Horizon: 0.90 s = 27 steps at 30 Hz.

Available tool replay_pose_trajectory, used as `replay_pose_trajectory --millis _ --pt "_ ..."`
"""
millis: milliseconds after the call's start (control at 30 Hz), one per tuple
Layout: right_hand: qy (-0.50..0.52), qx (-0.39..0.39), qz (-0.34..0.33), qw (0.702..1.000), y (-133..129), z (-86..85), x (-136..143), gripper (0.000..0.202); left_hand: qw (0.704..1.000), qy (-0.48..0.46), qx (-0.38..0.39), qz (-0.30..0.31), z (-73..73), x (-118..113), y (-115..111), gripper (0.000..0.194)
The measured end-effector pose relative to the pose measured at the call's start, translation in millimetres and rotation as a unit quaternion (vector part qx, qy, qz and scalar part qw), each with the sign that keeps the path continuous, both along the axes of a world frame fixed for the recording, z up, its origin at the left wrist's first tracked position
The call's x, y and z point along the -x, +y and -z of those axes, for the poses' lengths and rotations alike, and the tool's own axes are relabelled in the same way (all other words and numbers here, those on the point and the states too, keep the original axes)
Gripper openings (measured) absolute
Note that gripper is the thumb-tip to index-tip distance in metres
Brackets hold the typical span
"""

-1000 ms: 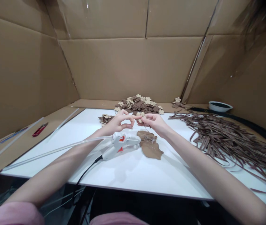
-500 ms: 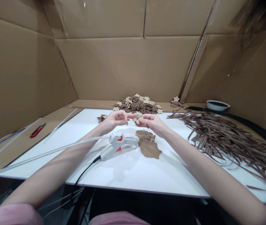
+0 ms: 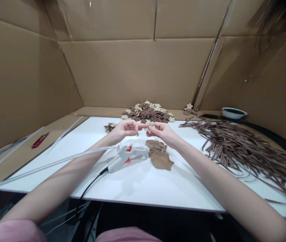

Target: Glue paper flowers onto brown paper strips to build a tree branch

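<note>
Between the thumb and fingers of my right hand (image 3: 163, 131) is a cream flower cutout (image 3: 149, 126), held up over the table. The extended index finger of my left hand (image 3: 126, 129) reaches across to touch the flower's left side. A small thing, too tiny to name, shows at my left thumb tip, and the thumb is bent inward. Below both hands a white hot glue gun (image 3: 125, 154) lies with its nozzle toward a piece of brown material (image 3: 160, 156) that has dried glue on it. A long clear glue stick (image 3: 57, 164) sticks out of the gun's back.
Behind my hands rises a pile of brown and cream flower cutouts (image 3: 149, 111); a smaller stack (image 3: 109, 127) sits left. Brown strips (image 3: 244, 148) spread over the right side, near a white bowl (image 3: 234, 113). A red cutter (image 3: 40, 140) lies left. Cardboard walls (image 3: 133, 70) surround the table.
The cream flower has tilted and is more covered by my fingers. My left hand has shifted slightly right, closer to my right hand. The glue gun has stayed put.
</note>
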State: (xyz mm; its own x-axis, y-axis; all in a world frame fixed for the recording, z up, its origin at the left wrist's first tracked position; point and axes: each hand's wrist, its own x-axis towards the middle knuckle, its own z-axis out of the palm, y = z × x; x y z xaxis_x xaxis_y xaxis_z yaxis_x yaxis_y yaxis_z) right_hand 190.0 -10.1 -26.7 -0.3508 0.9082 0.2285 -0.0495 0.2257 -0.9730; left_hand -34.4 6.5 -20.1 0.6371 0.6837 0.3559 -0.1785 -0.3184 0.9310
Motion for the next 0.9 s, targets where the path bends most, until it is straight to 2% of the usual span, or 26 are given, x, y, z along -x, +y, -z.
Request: replay_pose_trajectory --millis 100,200,700,900 --pt "-0.022 -0.027 0.016 0.999 -0.6 -1.1 0.2 0.046 1.0 -0.01 0.002 0.004 1.6 -0.2 1.4 0.018" --pt "-0.029 -0.019 0.02 0.999 -0.9 -1.7 0.7 0.046 1.0 -0.019 0.002 0.009 2.5 -0.2 3.0 0.019" --pt "-0.002 -0.007 -0.035 0.999 6.9 7.2 -6.1 0.045 1.0 -0.015 0.019 -0.008 -1.9 -0.9 -0.7 0.02" --pt "-0.04 -0.03 -0.013 0.999 0.8 4.1 -4.0 0.044 1.0 -0.014 0.009 0.004 1.7 1.6 3.4 0.019"
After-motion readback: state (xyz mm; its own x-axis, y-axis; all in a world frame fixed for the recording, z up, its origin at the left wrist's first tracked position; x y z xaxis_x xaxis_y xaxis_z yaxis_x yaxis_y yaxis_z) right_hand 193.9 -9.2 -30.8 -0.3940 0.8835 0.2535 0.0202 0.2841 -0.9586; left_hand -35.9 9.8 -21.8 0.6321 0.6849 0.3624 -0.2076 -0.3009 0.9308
